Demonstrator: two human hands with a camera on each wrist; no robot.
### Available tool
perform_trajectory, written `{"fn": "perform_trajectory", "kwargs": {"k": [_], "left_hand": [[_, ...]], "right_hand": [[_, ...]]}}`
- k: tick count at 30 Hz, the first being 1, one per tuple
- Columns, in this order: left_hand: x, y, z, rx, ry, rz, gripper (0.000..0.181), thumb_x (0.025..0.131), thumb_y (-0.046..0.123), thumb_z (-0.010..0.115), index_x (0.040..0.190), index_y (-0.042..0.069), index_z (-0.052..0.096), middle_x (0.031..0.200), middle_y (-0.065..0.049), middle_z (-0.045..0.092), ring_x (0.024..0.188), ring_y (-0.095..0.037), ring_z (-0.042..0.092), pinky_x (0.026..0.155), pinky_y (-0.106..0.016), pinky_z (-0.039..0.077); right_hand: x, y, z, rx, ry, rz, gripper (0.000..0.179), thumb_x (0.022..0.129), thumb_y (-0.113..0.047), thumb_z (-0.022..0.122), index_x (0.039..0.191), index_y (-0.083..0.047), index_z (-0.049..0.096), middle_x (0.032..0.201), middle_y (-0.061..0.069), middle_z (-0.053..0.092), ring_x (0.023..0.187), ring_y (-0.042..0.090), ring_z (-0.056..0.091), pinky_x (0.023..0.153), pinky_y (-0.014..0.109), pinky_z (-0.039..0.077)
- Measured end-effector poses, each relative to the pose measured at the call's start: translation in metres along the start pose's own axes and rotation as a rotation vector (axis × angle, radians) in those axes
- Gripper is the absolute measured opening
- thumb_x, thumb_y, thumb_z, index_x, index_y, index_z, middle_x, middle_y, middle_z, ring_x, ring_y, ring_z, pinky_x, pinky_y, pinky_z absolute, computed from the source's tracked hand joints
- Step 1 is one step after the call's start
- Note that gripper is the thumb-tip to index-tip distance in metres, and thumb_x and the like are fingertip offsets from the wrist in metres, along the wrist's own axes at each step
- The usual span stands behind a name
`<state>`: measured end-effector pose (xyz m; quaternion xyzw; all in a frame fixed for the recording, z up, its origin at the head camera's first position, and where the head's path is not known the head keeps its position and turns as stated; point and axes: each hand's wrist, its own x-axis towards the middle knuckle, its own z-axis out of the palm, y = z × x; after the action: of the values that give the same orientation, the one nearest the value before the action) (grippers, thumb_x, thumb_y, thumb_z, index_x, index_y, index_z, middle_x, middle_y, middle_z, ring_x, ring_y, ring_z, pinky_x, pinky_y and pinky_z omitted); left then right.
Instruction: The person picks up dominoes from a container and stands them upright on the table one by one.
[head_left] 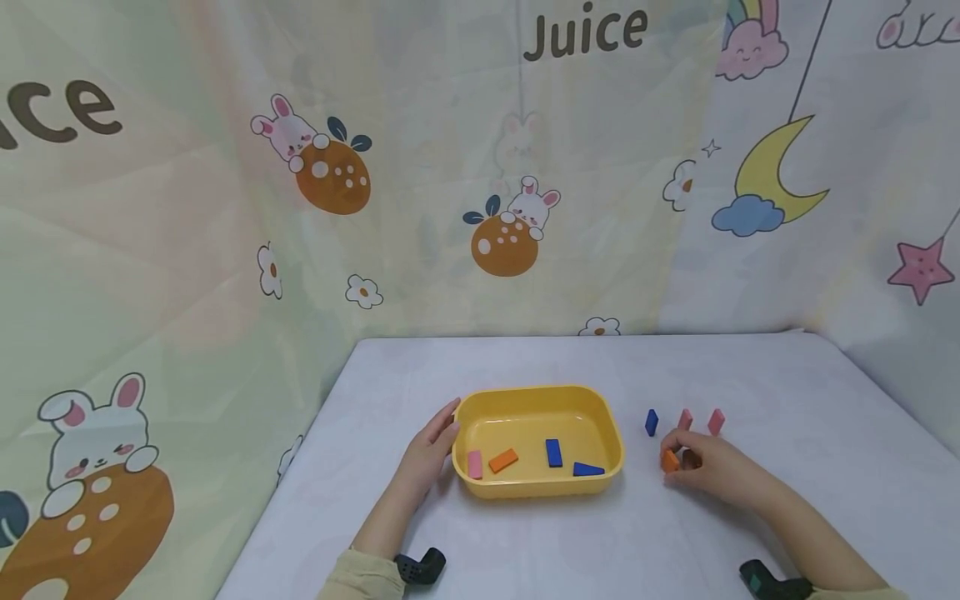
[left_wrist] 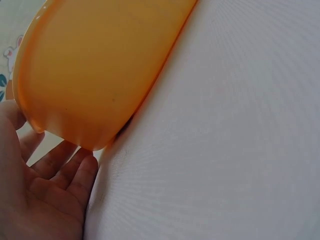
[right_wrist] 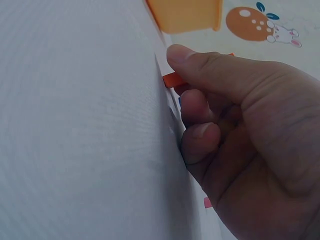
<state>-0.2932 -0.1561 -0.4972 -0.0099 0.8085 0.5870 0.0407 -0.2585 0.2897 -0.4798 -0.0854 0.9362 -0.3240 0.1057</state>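
Observation:
On the white table stands a shallow yellow plastic tray (head_left: 540,488) with a pink block (head_left: 475,464), an orange block (head_left: 503,460) and two blue blocks (head_left: 553,452) inside. My left hand (head_left: 429,454) rests against the tray's left end, its thumb at the rim and loosely bent fingers along the outer wall in the left wrist view. Right of the tray, my right hand (head_left: 708,467) pinches another small orange block (head_left: 670,461) between thumb and fingers, low over the tabletop. In the right wrist view, one end of this block (right_wrist: 173,80) sticks out past the thumb; the other fingers are curled.
Just beyond my right hand a blue block (head_left: 651,422) and two pink blocks (head_left: 717,422) stand on end. The white tabletop (head_left: 420,367) reaches back to a printed fabric backdrop (head_left: 420,250) with rabbits and oranges.

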Motion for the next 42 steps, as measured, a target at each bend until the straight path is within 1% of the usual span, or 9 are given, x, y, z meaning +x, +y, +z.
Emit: {"fn": "perform_trajectory", "kwargs": {"k": [8,17,26,30,32,34,37,39,42], "left_hand": [[0.0,-0.001,0.0,0.007,0.002,0.004,0.042,0.101,0.046,0.051,0.142,0.049,0.045,0.152,-0.002,0.047,0.136,-0.026,0.051,0.11,-0.051,0.046],[0.0,-0.003,-0.001,0.014,-0.002,0.004,0.042,0.101,0.046,0.05,0.143,0.048,0.045,0.153,-0.001,0.047,0.137,-0.026,0.05,0.111,-0.051,0.045],[0.001,-0.004,-0.001,0.008,-0.002,0.009,0.042,0.1,0.047,0.051,0.142,0.049,0.045,0.152,0.0,0.047,0.138,-0.025,0.048,0.111,-0.05,0.045],[0.0,-0.002,-0.001,0.001,-0.006,0.009,0.042,0.1,0.048,0.052,0.141,0.05,0.045,0.152,0.001,0.047,0.138,-0.025,0.049,0.112,-0.051,0.044],[0.0,-0.001,0.0,-0.001,-0.012,0.016,0.043,0.1,0.048,0.052,0.142,0.049,0.046,0.153,0.0,0.047,0.138,-0.026,0.049,0.112,-0.051,0.044],[0.0,-0.001,0.0,-0.009,-0.014,0.013,0.043,0.1,0.047,0.052,0.142,0.049,0.046,0.153,0.0,0.047,0.139,-0.026,0.047,0.112,-0.051,0.044],[0.001,-0.001,-0.001,-0.016,-0.013,0.013,0.042,0.1,0.047,0.052,0.141,0.049,0.046,0.153,0.0,0.046,0.14,-0.026,0.046,0.113,-0.051,0.043],[0.001,-0.002,-0.001,-0.019,-0.01,0.007,0.042,0.099,0.047,0.053,0.141,0.05,0.046,0.153,0.001,0.046,0.14,-0.025,0.046,0.113,-0.052,0.042],[0.002,-0.003,-0.001,-0.022,-0.014,0.005,0.043,0.099,0.048,0.052,0.141,0.049,0.046,0.153,0.0,0.046,0.139,-0.026,0.048,0.113,-0.052,0.042]], "right_hand": [[0.002,0.002,0.001,-0.033,-0.001,0.0,0.036,0.078,-0.035,0.082,0.106,-0.024,0.063,0.084,-0.001,0.055,0.082,0.018,0.048,0.061,0.022,0.041],[0.002,0.002,0.004,-0.028,-0.015,-0.016,0.039,0.077,-0.036,0.083,0.107,-0.023,0.062,0.083,-0.001,0.055,0.083,0.018,0.048,0.061,0.019,0.042],[-0.006,-0.006,-0.005,0.0,-0.008,-0.041,0.041,0.08,-0.037,0.081,0.112,-0.02,0.062,0.088,-0.001,0.057,0.078,0.016,0.049,0.058,0.02,0.043],[-0.012,-0.015,-0.014,-0.022,0.048,-0.061,0.039,0.082,-0.039,0.078,0.114,-0.021,0.062,0.08,-0.002,0.056,0.072,0.012,0.05,0.057,0.022,0.043],[-0.015,-0.021,-0.02,-0.04,0.085,-0.088,0.039,0.084,-0.039,0.077,0.114,-0.02,0.062,0.077,-0.002,0.054,0.069,0.011,0.049,0.065,0.026,0.042],[-0.016,-0.029,-0.025,-0.053,0.114,-0.117,0.038,0.085,-0.037,0.076,0.115,-0.019,0.062,0.077,-0.002,0.053,0.068,0.01,0.049,0.064,0.027,0.044],[-0.016,-0.042,-0.032,-0.041,0.115,-0.15,0.037,0.086,-0.037,0.076,0.115,-0.019,0.061,0.077,0.0,0.053,0.067,0.012,0.05,0.063,0.026,0.048],[-0.014,-0.051,-0.036,-0.02,0.1,-0.169,0.037,0.086,-0.038,0.075,0.115,-0.021,0.06,0.078,0.0,0.054,0.065,0.013,0.051,0.055,0.022,0.049],[-0.011,-0.064,-0.041,0.001,0.078,-0.205,0.034,0.087,-0.038,0.074,0.114,-0.023,0.06,0.076,0.001,0.055,0.063,0.014,0.052,0.053,0.023,0.05]]}}
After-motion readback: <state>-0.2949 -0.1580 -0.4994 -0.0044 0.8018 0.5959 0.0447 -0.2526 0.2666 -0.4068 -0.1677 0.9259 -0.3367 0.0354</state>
